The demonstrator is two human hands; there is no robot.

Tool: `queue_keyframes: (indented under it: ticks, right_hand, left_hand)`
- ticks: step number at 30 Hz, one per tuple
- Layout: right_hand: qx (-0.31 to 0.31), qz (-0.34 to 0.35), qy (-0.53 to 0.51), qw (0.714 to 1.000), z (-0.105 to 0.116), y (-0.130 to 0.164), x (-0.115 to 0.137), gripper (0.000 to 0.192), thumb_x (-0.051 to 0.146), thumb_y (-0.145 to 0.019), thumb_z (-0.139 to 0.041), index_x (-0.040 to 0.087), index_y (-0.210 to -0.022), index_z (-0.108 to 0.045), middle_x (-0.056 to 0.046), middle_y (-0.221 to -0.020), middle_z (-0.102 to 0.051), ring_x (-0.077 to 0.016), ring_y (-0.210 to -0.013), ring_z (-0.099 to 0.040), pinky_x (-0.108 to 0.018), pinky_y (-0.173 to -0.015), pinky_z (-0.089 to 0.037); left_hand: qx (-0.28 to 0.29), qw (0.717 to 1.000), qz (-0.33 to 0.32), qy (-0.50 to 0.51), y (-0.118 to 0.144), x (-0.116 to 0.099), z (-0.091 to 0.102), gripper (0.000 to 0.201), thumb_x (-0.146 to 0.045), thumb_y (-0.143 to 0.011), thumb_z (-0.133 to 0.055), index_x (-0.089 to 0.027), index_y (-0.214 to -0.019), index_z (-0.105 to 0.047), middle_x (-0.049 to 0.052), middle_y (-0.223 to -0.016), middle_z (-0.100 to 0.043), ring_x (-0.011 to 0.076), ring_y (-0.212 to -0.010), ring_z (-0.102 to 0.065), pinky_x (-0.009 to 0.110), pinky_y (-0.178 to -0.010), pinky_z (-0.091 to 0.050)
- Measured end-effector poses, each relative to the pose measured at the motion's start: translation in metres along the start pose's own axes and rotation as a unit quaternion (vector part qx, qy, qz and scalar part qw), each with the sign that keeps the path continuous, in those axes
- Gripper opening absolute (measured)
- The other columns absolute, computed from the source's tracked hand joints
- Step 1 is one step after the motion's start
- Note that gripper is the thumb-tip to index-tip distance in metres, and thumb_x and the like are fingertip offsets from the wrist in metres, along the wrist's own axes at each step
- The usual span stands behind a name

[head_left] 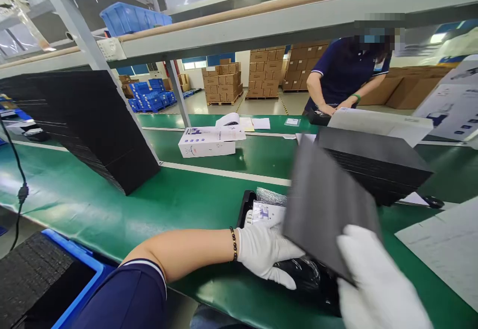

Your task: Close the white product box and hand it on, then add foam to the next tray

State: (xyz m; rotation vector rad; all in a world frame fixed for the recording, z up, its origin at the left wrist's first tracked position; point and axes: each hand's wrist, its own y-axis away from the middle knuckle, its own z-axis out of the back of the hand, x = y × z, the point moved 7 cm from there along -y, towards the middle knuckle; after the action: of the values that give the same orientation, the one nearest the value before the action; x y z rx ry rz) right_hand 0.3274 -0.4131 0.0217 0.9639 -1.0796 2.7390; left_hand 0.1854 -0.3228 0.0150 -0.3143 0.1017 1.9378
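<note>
My left hand [269, 255], in a white glove, rests over a black tray [244, 209] with its fingers spread. Below its fingertips lies a black plastic-wrapped item [304, 274]. The tray also holds a small printed white packet [267, 213] and a silvery bubble-wrap piece [271, 195]. In my right hand [377, 279], also gloved and blurred by motion, is a dark grey flat sheet [328, 204], probably foam. It is gripped by its lower right edge and tilts above the tray, hiding the tray's right part.
Stacked black sheets [377, 155] stand at right, and a taller black stack [93, 125] at left. A white printed box [209, 142] lies across the green table [194, 194]. A blue crate [93, 264] sits lower left. Opposite, a co-worker [347, 75] handles a black item.
</note>
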Motion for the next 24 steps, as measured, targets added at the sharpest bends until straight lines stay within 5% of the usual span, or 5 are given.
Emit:
queue_keyframes:
  ticks: [4,8,11,20,24]
  right_hand:
    - [0.06,0.297,0.164,0.939,-0.055,0.011,0.054,0.055,0.012,-0.082,-0.033,0.025,-0.131,-0.053,-0.001,-0.129,-0.059,-0.0201,-0.115,-0.056,-0.034,-0.088,-0.048]
    - [0.028,0.331,0.219,0.918,-0.072,0.018,0.052,0.039,0.028,-0.089,-0.037,0.012,-0.115,-0.061,-0.012,-0.116,-0.064,-0.0286,-0.108,-0.057,-0.04,-0.083,-0.047]
    - [0.007,0.353,0.217,0.91,-0.069,0.018,0.058,0.042,0.04,-0.091,-0.042,0.007,-0.108,-0.062,-0.019,-0.112,-0.064,-0.034,-0.106,-0.056,-0.045,-0.084,-0.046]
    - [0.07,0.363,0.116,0.922,-0.098,0.033,0.057,0.035,0.003,-0.083,-0.034,0.014,-0.094,-0.066,-0.012,-0.118,-0.065,-0.0236,-0.122,-0.051,-0.042,-0.105,-0.039]
    - [0.048,0.324,0.124,0.937,-0.111,0.031,0.039,0.028,0.007,-0.085,-0.042,0.012,-0.1,-0.066,-0.012,-0.119,-0.065,-0.0227,-0.12,-0.053,-0.04,-0.111,-0.033]
  left_hand:
    - [-0.12,0.948,0.232,0.183,0.031,0.063,0.02,0.041,-0.038,-0.094,-0.037,-0.019,-0.118,-0.065,0.003,-0.129,-0.062,0.0221,-0.129,-0.049,0.04,-0.108,-0.038]
    - [-0.191,0.88,0.355,0.252,0.075,0.11,0.017,0.057,-0.034,-0.097,-0.014,-0.01,-0.145,-0.032,0.004,-0.154,-0.03,0.0115,-0.142,-0.026,0.028,-0.115,-0.019]
    - [-0.13,0.848,0.363,0.364,0.075,0.107,-0.007,0.064,-0.046,-0.096,-0.03,-0.018,-0.152,-0.013,0.003,-0.159,-0.005,0.0166,-0.145,-0.013,0.031,-0.118,-0.015]
    - [0.004,0.907,0.247,0.341,-0.012,0.088,-0.018,0.078,-0.061,-0.09,-0.033,-0.021,-0.152,-0.009,0.007,-0.16,0.001,0.026,-0.146,-0.008,0.043,-0.119,-0.014]
    - [-0.128,0.944,0.26,0.157,-0.075,0.14,0.028,0.081,-0.067,-0.089,-0.027,-0.016,-0.151,-0.015,0.012,-0.16,-0.01,0.029,-0.147,-0.004,0.047,-0.118,-0.011]
